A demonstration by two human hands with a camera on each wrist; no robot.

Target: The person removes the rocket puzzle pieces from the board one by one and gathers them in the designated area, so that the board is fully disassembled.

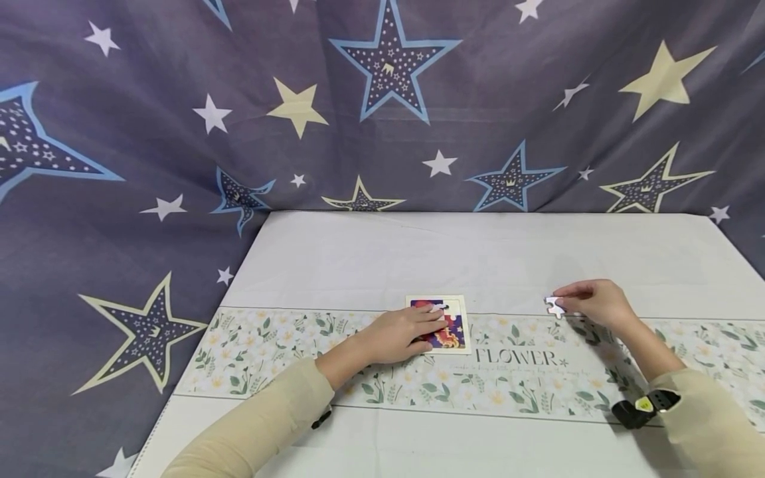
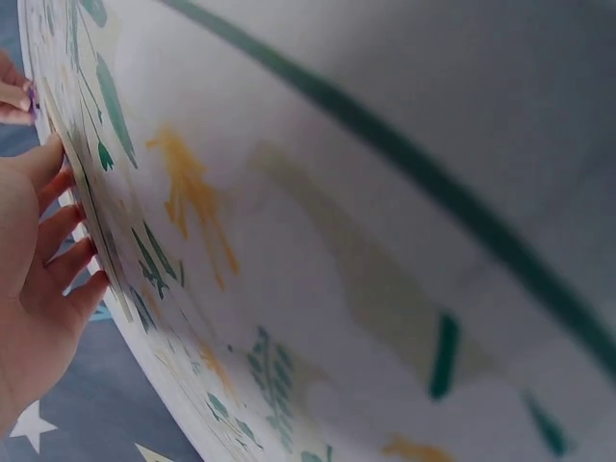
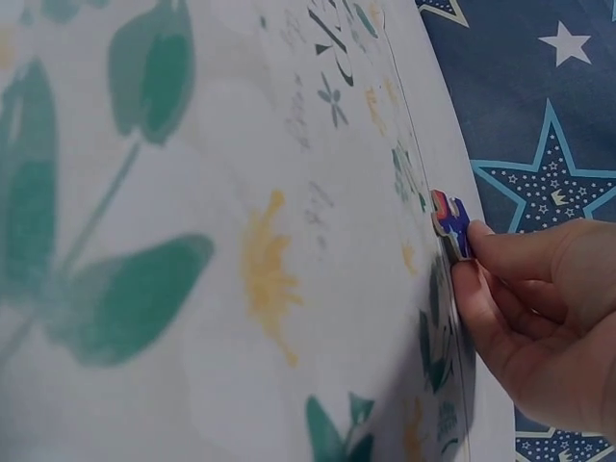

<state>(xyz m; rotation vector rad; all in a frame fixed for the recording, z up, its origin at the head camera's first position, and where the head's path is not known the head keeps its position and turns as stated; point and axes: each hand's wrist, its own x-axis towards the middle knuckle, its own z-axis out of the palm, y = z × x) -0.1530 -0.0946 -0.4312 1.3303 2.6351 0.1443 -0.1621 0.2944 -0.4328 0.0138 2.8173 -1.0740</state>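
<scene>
A small square jigsaw puzzle in a cream frame lies on the table, showing a red, purple and yellow picture. My left hand rests on it with extended fingers, covering part of the picture. A pale patch shows in the puzzle's upper right. Off to the right, my right hand pinches a jigsaw piece between thumb and fingers, just above the table or touching it. In the right wrist view the piece looks purple with some orange-red. Seen from the left wrist, the puzzle frame is nearly edge-on.
The white table carries a printed floral band with the word FLOWER. Behind and to the left hangs a dark star-patterned cloth. A black strap device is worn on the right wrist.
</scene>
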